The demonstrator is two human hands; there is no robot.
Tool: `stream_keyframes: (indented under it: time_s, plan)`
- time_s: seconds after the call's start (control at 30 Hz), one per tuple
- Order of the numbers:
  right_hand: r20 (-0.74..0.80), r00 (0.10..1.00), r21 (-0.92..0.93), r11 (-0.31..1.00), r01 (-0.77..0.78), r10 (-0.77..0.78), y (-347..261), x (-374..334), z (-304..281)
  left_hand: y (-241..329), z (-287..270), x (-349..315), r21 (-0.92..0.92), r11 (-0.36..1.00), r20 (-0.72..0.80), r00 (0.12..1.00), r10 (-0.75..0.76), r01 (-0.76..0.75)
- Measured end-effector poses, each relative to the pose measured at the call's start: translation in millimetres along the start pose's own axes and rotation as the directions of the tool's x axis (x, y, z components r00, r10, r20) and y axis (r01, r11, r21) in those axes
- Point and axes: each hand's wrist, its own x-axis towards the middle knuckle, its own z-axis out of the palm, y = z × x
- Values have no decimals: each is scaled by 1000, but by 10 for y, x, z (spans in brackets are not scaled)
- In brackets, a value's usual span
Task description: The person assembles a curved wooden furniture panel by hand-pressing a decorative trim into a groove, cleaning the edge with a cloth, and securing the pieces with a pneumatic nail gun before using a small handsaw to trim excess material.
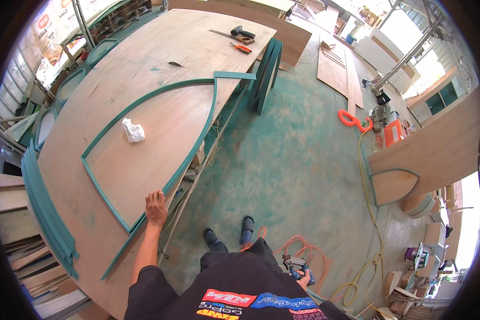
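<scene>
Black shirt [245, 277] is filling near middle. Left hand [156, 209] touching green curved frame [197, 148], near end, grip unclear; right hand [304, 280] gripping power tool [295, 265]. Frame lying on left worktable [144, 61], probably light, springy; corners likely offering firmest hold.

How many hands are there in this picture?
2. The left hand is on a green strip at the table's edge; the right hand, partly hidden, holds a blue-and-grey tool low in view.
</scene>
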Motion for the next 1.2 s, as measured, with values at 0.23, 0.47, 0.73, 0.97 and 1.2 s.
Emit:
stream_keyframes:
  time_s: [0.23,0.47,0.73,0.97,1.2]
  plan:
    - [-3,999,60,997,-53,53,-136,13,-20,93,53,-27,-40,999,8,1000,-21,22]
    - [94,996,-57,998,-6,11,-19,-37,64,-21,-6,-46,-77,997,-17,1000,-18,16]
    - [93,994,-166,985,-46,62,-62,21,30,21,31,20,-106,994,-3,999,-36,35]
    - [47,996,-168,984,-64,72,-241,83,41,155,35,114,-195,979,-6,998,-70,67]
    - [125,992,-271,963,2,33,7,108,183,106,5,88,-136,987,20,996,-81,84]
